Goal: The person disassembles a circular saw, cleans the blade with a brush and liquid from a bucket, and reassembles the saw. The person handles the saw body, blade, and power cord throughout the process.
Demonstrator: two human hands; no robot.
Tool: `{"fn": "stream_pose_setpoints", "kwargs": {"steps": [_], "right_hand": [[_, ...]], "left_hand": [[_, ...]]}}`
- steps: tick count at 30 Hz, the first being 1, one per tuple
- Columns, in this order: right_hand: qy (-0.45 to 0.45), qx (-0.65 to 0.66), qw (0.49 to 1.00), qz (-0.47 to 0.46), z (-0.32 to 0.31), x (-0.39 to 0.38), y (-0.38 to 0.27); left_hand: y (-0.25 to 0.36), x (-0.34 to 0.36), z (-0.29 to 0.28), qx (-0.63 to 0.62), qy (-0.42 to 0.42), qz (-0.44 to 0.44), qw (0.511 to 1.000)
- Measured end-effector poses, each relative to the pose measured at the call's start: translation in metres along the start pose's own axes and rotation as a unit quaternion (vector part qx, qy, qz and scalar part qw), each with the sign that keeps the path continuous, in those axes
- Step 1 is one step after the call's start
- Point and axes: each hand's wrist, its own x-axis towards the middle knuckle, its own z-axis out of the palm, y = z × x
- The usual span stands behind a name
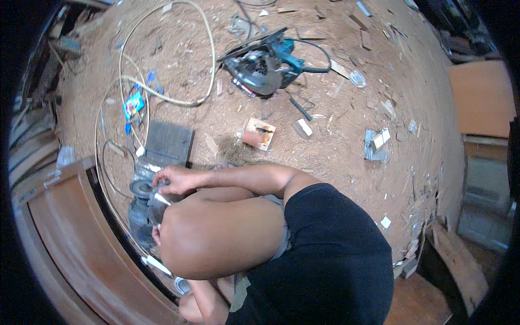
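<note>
A shiny round metal disc, which looks like a circular saw blade (157, 209), stands close beside a dark bench grinder (140, 222), partly hidden behind my bent knee. My right hand (176, 180) has its fingers curled over the upper part of the blade, next to the grinding wheel (142, 188). Lower down, only the fingertips of my left hand (156, 235) show at the blade's edge; the knee covers the rest. Whether the blade touches the wheel cannot be made out.
A teal circular saw (271, 65) lies on the sawdust-covered ground. A looped pale hose (210, 49) and a blue packet (133, 105) are at the left. A dark board (169, 142) lies beyond the grinder. Wooden panels (70, 227) lean at left; offcuts (380, 139) are scattered around.
</note>
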Motion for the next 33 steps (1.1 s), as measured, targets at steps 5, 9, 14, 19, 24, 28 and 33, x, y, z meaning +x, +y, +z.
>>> {"fn": "stream_pose_setpoints", "kwargs": {"steps": [5, 9, 14, 19, 24, 28, 33], "right_hand": [[0.004, 0.012, 1.0, 0.004, -0.001, 0.003, 0.004], [-0.01, 0.023, 1.0, -0.012, -0.007, 0.001, 0.003], [-0.003, 0.04, 0.998, -0.046, -0.011, -0.003, 0.0], [0.049, 0.13, 0.987, -0.081, -0.034, -0.019, -0.032], [0.082, 0.213, 0.973, -0.029, -0.061, -0.035, -0.09], [0.135, 0.117, 0.977, -0.119, -0.068, -0.035, -0.112], [0.106, 0.112, 0.974, -0.167, -0.072, -0.03, -0.127]], "left_hand": [[0.005, -0.022, -0.005, 0.091, 0.01, -0.016, 0.996], [0.012, -0.034, -0.004, 0.128, 0.015, -0.002, 0.992], [0.031, -0.045, 0.007, 0.173, 0.023, 0.042, 0.984], [0.091, -0.036, 0.047, 0.218, 0.022, 0.182, 0.959], [0.15, -0.037, 0.074, 0.077, -0.045, 0.325, 0.941], [0.174, -0.049, 0.074, 0.077, -0.062, 0.358, 0.928], [0.179, -0.051, 0.066, 0.083, -0.061, 0.363, 0.926]]}}
